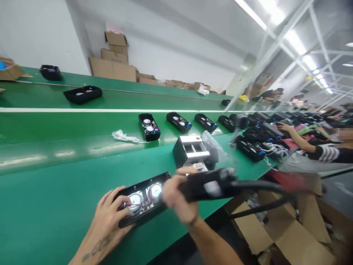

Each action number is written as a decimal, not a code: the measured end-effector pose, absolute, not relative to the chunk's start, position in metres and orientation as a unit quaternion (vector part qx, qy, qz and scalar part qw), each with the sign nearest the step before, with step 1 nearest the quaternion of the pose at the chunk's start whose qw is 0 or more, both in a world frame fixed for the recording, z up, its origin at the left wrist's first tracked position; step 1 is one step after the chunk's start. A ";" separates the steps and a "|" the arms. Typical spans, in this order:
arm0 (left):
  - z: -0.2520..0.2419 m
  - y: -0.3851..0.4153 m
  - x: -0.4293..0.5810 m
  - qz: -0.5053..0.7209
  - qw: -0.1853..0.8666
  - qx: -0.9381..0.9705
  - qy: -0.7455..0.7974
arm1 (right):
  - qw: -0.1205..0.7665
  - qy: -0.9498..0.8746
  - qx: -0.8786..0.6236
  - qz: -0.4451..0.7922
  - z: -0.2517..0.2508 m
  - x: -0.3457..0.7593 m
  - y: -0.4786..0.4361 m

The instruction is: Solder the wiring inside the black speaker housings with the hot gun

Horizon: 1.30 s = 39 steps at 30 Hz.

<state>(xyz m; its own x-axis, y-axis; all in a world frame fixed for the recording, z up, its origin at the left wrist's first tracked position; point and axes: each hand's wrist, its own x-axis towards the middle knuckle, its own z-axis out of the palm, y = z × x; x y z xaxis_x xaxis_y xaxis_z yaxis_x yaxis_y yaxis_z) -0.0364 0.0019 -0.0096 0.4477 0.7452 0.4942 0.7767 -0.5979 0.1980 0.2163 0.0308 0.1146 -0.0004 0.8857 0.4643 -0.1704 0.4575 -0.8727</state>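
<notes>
My left hand (111, 217) is closed around the left end of an open black speaker housing (147, 215). Its thumb and fingers grip the rim, near red wires. Two round speaker drivers with bright white centres show inside the housing, which lies slanted on the green bench. My right hand (179, 197) is wrapped around a black corded hand tool (209, 184) at the housing's right end. Motion blurs the tool, and its tip is hidden, so I cannot tell its exact kind. A thick black cable (256, 185) runs from it to the right.
Just beyond my right hand stands a black-and-white box-shaped device (191, 151) beside clear plastic wrap (215, 145). Several open speaker housings (149, 127) line the green conveyor (68, 136). Open cardboard boxes (298, 235) sit below right. A co-worker's arm (300, 140) reaches over housings at right.
</notes>
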 end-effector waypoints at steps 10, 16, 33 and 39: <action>0.023 -0.003 0.019 -0.241 0.129 -0.867 -0.416 | 0.749 -0.465 -0.444 0.160 0.124 0.337 0.097; 0.022 -0.008 0.061 -0.237 0.034 -0.849 -0.471 | 0.698 -0.511 -0.373 0.336 0.129 0.311 0.068; 0.021 -0.011 0.061 -0.255 -0.106 -0.808 -0.521 | 0.655 -0.526 -0.238 0.488 0.095 0.226 0.032; 0.037 -0.010 0.064 -0.281 -0.075 -0.807 -0.513 | 0.670 -0.518 -0.225 0.481 0.106 0.230 0.030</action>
<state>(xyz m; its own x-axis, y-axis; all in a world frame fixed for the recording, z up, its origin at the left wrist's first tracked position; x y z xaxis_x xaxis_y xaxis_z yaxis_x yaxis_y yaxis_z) 0.0641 -0.0105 0.0370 0.3152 0.8706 0.3776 0.7866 -0.4623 0.4093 0.2295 0.0301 0.1055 0.0006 0.8784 0.4778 -0.4114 0.4358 -0.8005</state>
